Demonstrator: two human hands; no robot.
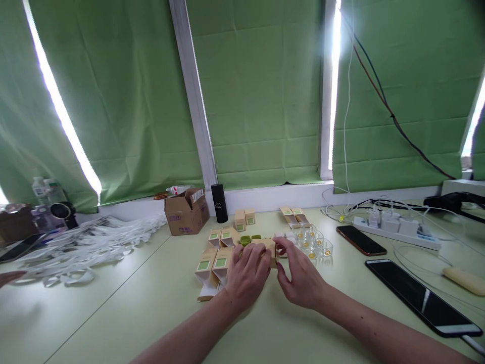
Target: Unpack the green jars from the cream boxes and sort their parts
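A small kraft-paper box (270, 245) lies between my hands at the middle of the table. My left hand (248, 275) is wrapped over its left side, hiding much of it. At the box's right end, the thumb and fingers of my right hand (299, 273) close in on the edge. Several kraft boxes with green labels (220, 263) and open flaps lie left of my left hand. Just behind the held box sit small green pieces (245, 239). Several clear cups with gold centres (311, 242) stand beyond my right hand.
Behind are upright kraft boxes (240, 220), flattened ones (294, 217), a black cylinder (219, 203) and a cardboard carton (186, 212). White straps (94, 242) cover the left. Phones (420, 296), a power strip (396, 231) and cables occupy the right. Another person's hand (11, 278) shows far left.
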